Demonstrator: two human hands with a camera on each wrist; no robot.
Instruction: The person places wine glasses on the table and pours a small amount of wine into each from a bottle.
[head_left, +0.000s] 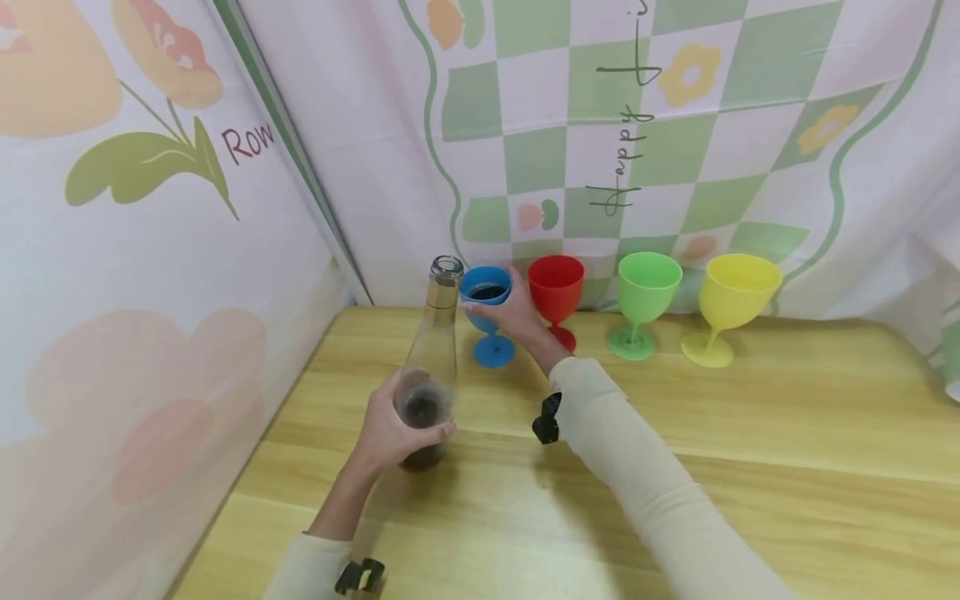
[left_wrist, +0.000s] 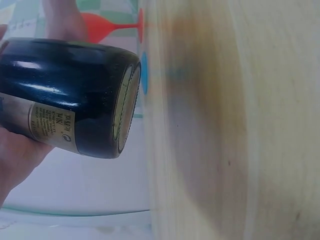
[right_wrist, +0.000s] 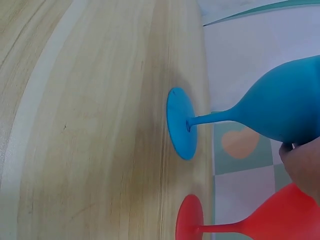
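Observation:
My left hand [head_left: 393, 425] grips a clear-necked glass bottle [head_left: 431, 358] round its lower body, with dark liquid inside. In the left wrist view the bottle [left_wrist: 75, 95] shows a printed label, and its base is raised a little off the wooden surface. My right hand [head_left: 513, 308] holds the bowl of a blue goblet [head_left: 492, 350], which contains dark liquid. Its foot appears to rest on the table in the right wrist view, where the blue goblet [right_wrist: 280, 100] shows its stem and bowl. The bottle's uncapped mouth is beside the blue rim.
Right of the blue goblet stand a red goblet [head_left: 557, 283], a green goblet [head_left: 647, 287] and a yellow goblet [head_left: 738, 292] in a row. Behind them hangs a checked, patterned cloth [head_left: 600, 125]. Another printed cloth [head_left: 150, 292] borders the wooden table [head_left: 787, 467] on the left.

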